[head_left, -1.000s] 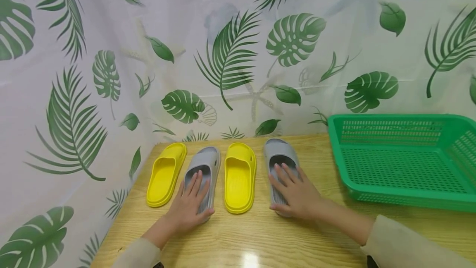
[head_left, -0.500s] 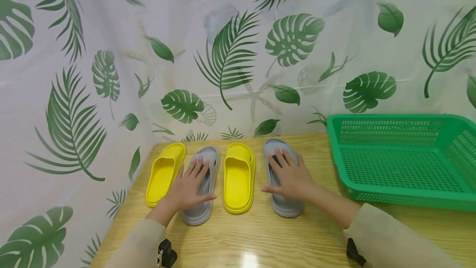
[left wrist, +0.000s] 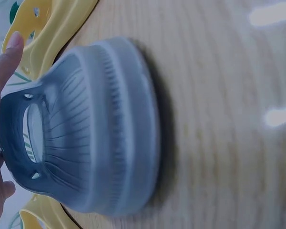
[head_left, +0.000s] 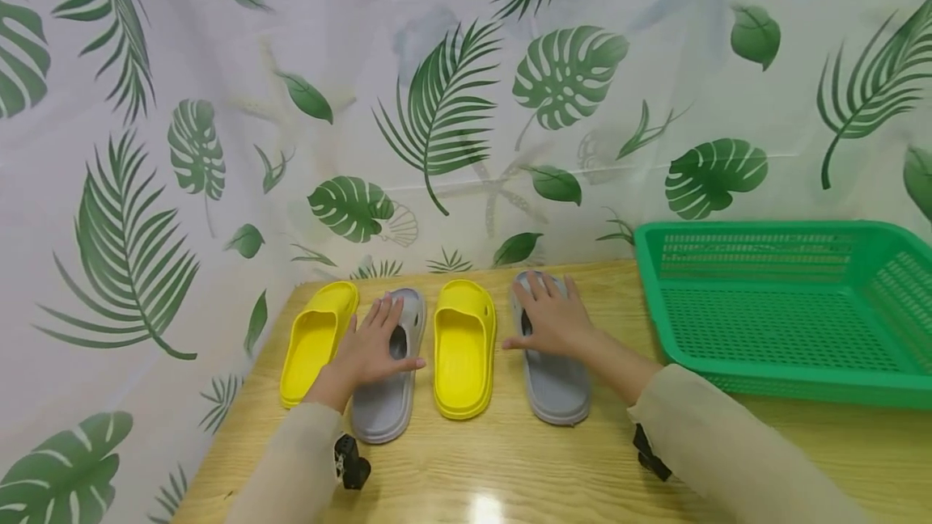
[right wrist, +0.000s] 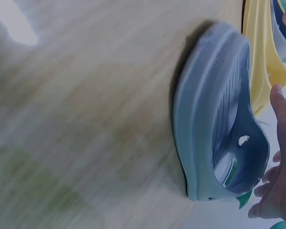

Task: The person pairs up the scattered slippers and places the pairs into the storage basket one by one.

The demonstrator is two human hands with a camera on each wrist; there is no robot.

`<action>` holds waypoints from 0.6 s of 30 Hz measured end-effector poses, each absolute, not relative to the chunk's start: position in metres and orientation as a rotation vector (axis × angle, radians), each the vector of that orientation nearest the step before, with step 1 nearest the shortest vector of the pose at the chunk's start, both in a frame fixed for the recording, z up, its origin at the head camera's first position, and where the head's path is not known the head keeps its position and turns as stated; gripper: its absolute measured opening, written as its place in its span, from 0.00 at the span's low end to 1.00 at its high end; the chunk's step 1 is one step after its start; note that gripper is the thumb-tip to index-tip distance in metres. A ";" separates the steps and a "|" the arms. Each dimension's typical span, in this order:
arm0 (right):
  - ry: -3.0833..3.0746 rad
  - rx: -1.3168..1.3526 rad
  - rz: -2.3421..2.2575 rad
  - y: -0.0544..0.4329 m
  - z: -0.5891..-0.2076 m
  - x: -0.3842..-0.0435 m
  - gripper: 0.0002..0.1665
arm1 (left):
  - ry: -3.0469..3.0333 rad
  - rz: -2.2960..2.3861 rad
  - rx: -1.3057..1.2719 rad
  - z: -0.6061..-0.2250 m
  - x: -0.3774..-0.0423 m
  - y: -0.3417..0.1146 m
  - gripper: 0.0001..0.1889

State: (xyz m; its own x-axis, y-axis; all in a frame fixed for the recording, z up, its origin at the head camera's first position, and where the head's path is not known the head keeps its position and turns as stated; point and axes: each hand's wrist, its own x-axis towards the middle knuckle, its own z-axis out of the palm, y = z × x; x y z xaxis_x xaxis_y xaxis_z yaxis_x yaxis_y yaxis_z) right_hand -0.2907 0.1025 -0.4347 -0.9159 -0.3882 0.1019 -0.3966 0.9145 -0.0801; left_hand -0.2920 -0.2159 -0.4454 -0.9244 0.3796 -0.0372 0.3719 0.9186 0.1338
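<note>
My left hand [head_left: 366,352] reaches over the strap of a grey slipper [head_left: 386,412], fingers straight and thumb spread to the right. My right hand [head_left: 555,319] lies in the same way across the strap of a second grey slipper [head_left: 559,395], its thumb pointing left. Both hands partly hide the straps in the head view. Between the two grey slippers stands a yellow slipper [head_left: 463,350], and another yellow slipper [head_left: 311,350] is at the left end of the row. The left wrist view looks into the heel opening of the left grey slipper [left wrist: 114,129].
To the right stands a green plastic basket [head_left: 772,374] with perforated walls. The slippers sit on a wooden table [head_left: 473,467]. Behind and to the left hangs a white sheet [head_left: 451,241] printed with green leaves, close to the slippers' toes.
Both hands have slid forward from the footbeds to the straps of the grey slippers, leaving the heels uncovered. The slippers stay in their row.
</note>
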 end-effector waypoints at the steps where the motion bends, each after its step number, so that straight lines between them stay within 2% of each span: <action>1: -2.999 0.612 0.166 0.102 -0.436 -0.294 0.60 | 3.007 0.202 0.570 -0.446 -0.294 -0.217 0.57; 10: -3.098 0.620 0.159 0.110 -0.437 -0.320 0.60 | 2.939 0.343 0.532 -0.447 -0.310 -0.223 0.59; 18: -3.215 0.672 0.380 0.118 -0.436 -0.331 0.63 | 2.885 0.429 0.466 -0.447 -0.318 -0.226 0.59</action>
